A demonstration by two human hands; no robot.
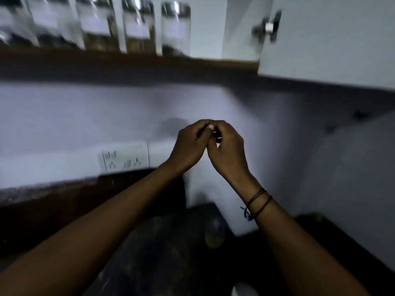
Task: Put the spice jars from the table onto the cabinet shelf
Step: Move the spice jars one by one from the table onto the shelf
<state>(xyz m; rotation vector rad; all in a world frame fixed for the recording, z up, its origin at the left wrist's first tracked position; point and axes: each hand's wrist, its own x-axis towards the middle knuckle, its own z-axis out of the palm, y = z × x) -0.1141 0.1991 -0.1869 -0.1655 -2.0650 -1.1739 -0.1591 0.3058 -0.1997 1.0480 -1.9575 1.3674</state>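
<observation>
Several glass spice jars (136, 26) with pale labels stand in a row on the cabinet shelf (128, 63) at the top left, blurred by motion. My left hand (190, 146) and my right hand (226, 150) meet in the middle of the view, below the shelf, fingers curled and touching each other. No jar is in either hand. Whether something small sits between the fingertips cannot be told. My right wrist wears dark thread bands.
An open white cabinet door (333, 39) with a metal handle (268, 27) hangs at the upper right. A wall socket plate (124, 160) is on the white wall. A dark counter (160, 253) lies below, with a small blurred roundish object (214, 233).
</observation>
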